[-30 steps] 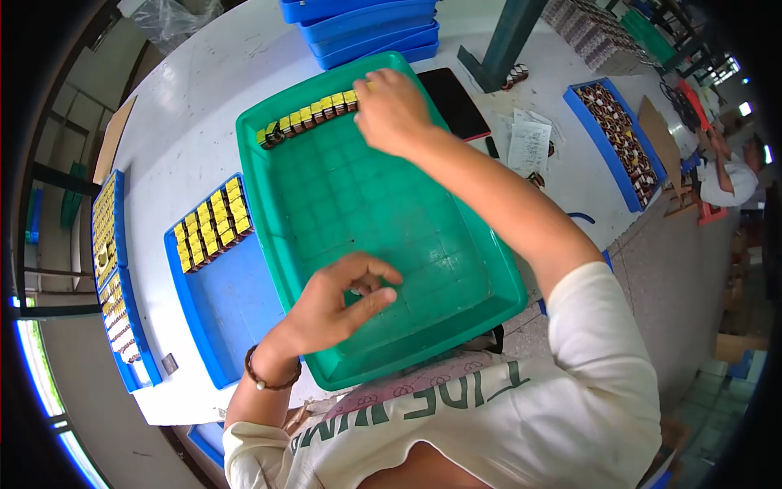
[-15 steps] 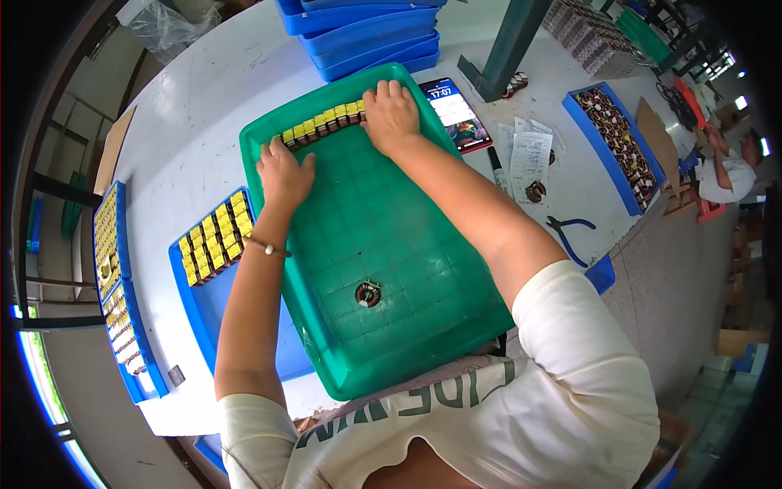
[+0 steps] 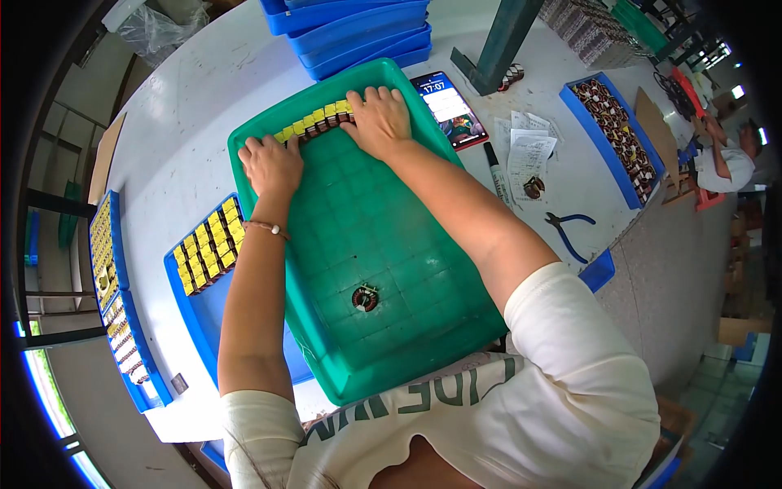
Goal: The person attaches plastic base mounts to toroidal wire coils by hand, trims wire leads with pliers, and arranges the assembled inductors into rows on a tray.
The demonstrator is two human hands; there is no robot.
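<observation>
A row of small yellow-topped coils (image 3: 314,122) stands along the far wall inside the green tray (image 3: 383,363). At the row's left end, my left hand (image 3: 273,165) has its fingers curled over the coils, thumb against the near side. My right hand (image 3: 380,121) grips the right end, with its thumb along the front of the row and its fingers toward the tray's far wall. The end coils are partly hidden under both hands. One loose ring-shaped coil (image 3: 365,298) lies by itself on the tray floor nearer my body.
Left of the tray, a blue tray (image 3: 191,322) holds rows of yellow-topped coils. Stacked blue trays (image 3: 362,37), a phone (image 3: 450,110), a marker (image 3: 496,174), paper slips (image 3: 531,155), pliers (image 3: 568,235) and a coil-filled blue tray (image 3: 607,138) surround it. A co-worker (image 3: 725,163) sits far right.
My left hand has moved up and left, its fingers now bent over the row's left end. My right thumb lies further along the row's front. The view has shifted slightly.
</observation>
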